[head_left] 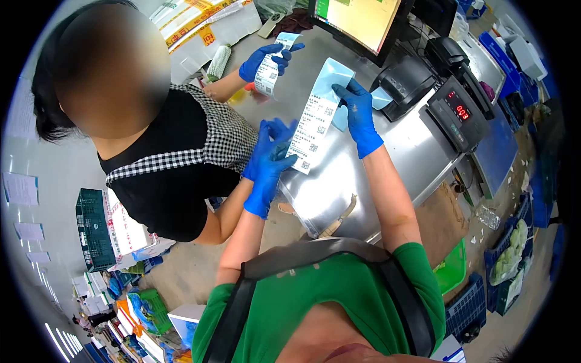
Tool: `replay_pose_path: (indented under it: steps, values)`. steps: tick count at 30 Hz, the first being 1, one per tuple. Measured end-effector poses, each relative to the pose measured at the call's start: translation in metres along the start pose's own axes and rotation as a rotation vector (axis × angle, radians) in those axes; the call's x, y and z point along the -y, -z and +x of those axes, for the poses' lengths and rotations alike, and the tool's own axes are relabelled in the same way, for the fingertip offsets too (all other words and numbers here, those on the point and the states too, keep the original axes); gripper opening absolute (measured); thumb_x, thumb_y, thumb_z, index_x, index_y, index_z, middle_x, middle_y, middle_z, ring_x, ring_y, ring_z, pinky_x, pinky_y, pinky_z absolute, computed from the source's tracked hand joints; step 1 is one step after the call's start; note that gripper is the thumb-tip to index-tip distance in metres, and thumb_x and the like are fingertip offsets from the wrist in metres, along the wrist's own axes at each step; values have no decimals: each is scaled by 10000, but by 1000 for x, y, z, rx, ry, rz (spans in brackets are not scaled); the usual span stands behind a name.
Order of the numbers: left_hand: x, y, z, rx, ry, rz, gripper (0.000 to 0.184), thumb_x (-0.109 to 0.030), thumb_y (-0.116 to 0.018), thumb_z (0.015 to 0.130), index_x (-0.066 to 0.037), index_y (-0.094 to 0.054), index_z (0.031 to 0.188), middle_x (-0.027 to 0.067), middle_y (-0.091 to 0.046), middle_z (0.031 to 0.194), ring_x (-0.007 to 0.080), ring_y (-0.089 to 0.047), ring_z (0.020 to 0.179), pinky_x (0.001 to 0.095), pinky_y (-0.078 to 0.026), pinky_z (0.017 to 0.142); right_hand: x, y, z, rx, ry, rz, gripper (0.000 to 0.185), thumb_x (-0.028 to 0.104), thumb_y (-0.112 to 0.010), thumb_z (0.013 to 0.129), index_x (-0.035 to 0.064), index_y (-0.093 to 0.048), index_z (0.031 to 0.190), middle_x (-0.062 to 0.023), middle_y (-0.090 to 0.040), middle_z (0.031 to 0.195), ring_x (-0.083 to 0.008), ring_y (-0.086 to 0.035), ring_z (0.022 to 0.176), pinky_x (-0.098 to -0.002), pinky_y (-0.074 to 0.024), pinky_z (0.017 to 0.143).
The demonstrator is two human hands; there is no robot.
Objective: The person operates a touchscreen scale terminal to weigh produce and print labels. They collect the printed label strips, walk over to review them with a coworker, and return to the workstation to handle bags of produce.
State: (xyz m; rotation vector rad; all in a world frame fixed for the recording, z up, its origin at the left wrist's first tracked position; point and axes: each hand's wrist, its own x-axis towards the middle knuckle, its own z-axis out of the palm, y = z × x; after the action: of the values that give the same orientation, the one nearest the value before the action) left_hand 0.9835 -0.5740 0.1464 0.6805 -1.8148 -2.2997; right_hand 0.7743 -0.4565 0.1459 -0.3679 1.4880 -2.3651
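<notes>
A long strip of printed labels [311, 130] with QR codes slants in front of me. My right hand [359, 115], in a blue glove, pinches its upper part between thumb and fingers. At the strip's lower end my left hand [270, 172], also blue-gloved, grips the edge with the thumb. A co-worker's gloved hand [261, 142] is right behind my left hand, partly hidden by it. The co-worker's other gloved hand [260, 63] holds a second label strip [268, 75] higher up.
A steel table [330, 196] lies under my hands. On its right stand a black label printer [404, 85] and a scale display [460, 112] with red digits. A monitor [363, 21] is at the back. The co-worker [163, 163] stands close on my left.
</notes>
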Motion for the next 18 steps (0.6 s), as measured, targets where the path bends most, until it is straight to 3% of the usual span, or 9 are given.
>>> replay_pose_path:
  steps: [3,6,9,18]
  values:
    - [3,9,6,-19,23,-7,337,43,-559,802,44,-544,1139,77,-620,1044,147,-589,923,234,-451,809,-3,-4,7,-2,6,1,198,60,-651,782,14,-667,974,-13,-644,818,-75,-511,630,-214,-394,559]
    - [12,11,8,-82,-96,3,309,28,-570,811,34,-570,1120,61,-626,1014,138,-585,895,234,-451,802,-10,-6,11,9,5,14,200,52,-656,777,8,-664,972,-20,-650,831,-76,-513,625,-215,-394,555]
    - [21,18,8,-244,-91,27,267,0,-594,815,20,-601,1081,56,-631,994,134,-581,877,228,-447,797,-15,-11,11,11,-6,33,210,48,-660,773,4,-659,978,-26,-650,840,-78,-516,632,-216,-395,556]
    - [24,16,-8,-330,-32,-131,204,-41,-602,838,28,-617,1029,56,-639,942,126,-583,824,225,-455,748,-32,-22,12,-40,-29,82,193,59,-635,781,3,-650,965,-16,-612,789,-90,-522,647,-221,-406,566]
